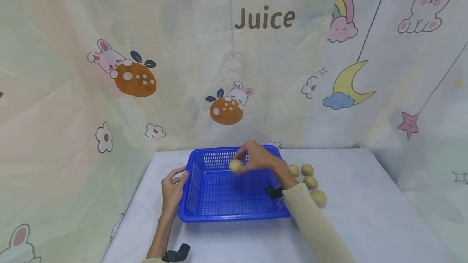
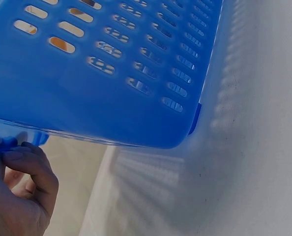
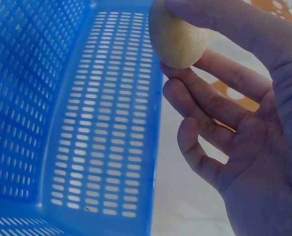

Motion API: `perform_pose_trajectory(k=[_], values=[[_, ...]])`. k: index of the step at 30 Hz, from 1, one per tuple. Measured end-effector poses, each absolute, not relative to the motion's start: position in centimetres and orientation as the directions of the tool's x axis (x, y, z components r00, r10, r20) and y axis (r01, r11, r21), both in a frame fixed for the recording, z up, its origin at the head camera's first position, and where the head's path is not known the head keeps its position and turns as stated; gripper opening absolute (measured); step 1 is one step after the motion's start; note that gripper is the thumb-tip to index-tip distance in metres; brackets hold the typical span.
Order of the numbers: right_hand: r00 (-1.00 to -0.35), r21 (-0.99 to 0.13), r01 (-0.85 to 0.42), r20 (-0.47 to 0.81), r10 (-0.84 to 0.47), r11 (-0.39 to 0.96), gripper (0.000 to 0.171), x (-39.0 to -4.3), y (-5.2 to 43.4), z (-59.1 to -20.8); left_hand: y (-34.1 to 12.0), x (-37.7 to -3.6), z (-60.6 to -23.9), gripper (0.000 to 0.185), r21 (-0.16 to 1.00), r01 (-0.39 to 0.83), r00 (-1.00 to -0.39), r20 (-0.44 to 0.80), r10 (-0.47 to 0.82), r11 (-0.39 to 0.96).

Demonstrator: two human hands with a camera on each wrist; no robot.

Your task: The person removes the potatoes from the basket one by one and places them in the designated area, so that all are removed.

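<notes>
Right hand [image 1: 257,158] pinches small tan potato [image 1: 235,165] at fingertips, other fingers loosely spread, above inside of blue perforated basket [image 1: 219,192]. Left hand [image 1: 173,186] grips basket's left rim, fingers curled at edge. Basket rests on white table [image 1: 365,214], nothing inside. Four more potatoes [image 1: 310,182] lie on table just beside basket's right wall. Cartoon-print curtain [image 1: 109,72] hangs behind.

- Left hand [image 1: 173,186], at near left, has its fingers curled, thumb up.
- Right hand [image 1: 256,158], farther and right, has its fingertips pinched together, its sleeved forearm angled inward.
</notes>
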State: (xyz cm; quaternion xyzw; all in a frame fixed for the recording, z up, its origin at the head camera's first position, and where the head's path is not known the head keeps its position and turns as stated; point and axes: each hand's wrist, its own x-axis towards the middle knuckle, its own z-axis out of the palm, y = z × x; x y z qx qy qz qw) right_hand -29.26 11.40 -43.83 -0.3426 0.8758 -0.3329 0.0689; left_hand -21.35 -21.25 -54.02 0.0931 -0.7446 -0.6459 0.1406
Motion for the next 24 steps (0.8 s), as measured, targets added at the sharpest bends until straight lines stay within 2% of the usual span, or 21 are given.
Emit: perform_pose_trajectory(k=[11, 24], values=[[-0.786, -0.630, -0.549, 0.166, -0.596, 0.549, 0.036, -28.2, 14.4, -43.8, -21.2, -21.3, -53.8, 0.031, 0.984, 0.024, -0.944, 0.080, -0.320, 0.175], [-0.850, -0.660, -0.462, 0.138, -0.509, 0.592, 0.038, -26.5, 17.8, -43.9, -21.1, -21.3, -53.7, 0.029, 0.984, 0.028, -0.940, 0.086, -0.329, 0.175]])
